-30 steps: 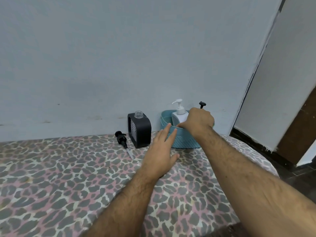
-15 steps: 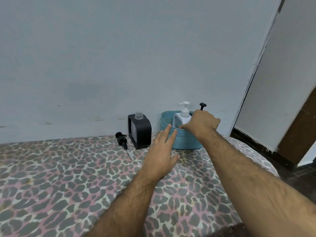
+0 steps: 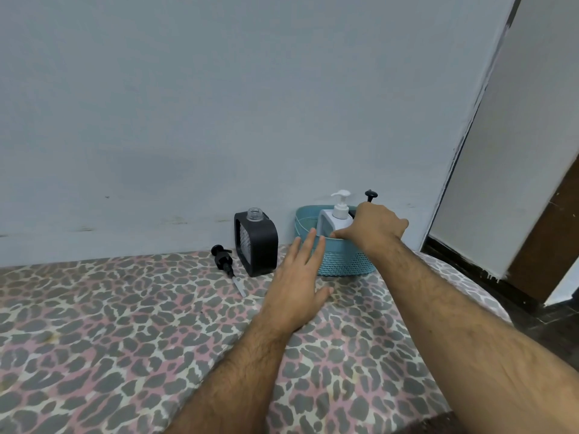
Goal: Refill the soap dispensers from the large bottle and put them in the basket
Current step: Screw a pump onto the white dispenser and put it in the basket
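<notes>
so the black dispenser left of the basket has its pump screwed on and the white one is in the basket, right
Not quite. The head view shows the black dispenser with its neck open; its black pump lies on the patterned cloth to its left. The rest holds: the white dispenser stands in the basket, with the right hand on it.

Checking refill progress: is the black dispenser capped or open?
Open. The black dispenser shows a bare clear neck, and its pump lies on the cloth beside it.
</notes>
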### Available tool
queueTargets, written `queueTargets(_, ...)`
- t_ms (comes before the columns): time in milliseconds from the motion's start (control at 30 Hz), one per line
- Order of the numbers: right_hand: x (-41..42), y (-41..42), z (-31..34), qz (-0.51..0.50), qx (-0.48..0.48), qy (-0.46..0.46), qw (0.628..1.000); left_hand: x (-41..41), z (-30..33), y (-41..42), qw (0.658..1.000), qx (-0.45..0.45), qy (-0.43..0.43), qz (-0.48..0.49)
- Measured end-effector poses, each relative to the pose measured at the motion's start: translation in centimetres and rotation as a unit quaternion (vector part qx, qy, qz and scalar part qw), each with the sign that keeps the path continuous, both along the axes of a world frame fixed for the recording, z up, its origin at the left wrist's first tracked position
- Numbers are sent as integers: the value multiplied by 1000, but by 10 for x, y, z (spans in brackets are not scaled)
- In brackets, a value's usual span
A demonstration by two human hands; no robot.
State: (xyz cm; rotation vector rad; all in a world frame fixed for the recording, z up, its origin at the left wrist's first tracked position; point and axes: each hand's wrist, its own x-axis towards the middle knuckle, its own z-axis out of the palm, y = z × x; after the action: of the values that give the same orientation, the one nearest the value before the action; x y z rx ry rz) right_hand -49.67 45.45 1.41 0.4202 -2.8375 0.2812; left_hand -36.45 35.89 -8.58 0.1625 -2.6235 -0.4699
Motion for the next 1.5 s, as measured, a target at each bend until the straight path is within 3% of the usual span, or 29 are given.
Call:
queueTargets(733, -3, 3, -5, 13, -64, -15, 998, -2, 0, 0, 999, 31, 10, 3)
queueTargets(900, 6, 14, -9, 78, -182, 42, 979, 10, 8, 1, 999, 40, 21, -9)
queueTargets(1100, 42, 16, -11, 152, -309, 86, 935, 49, 28, -10, 991, 84, 91, 52)
queueTargets(1267, 85, 2, -24, 204, -386, 13, 900, 97, 29, -37, 988, 86, 54, 112)
queueTargets(1500, 121, -33, -45, 227, -367, -143, 891, 150, 29, -84, 977, 99, 22, 186)
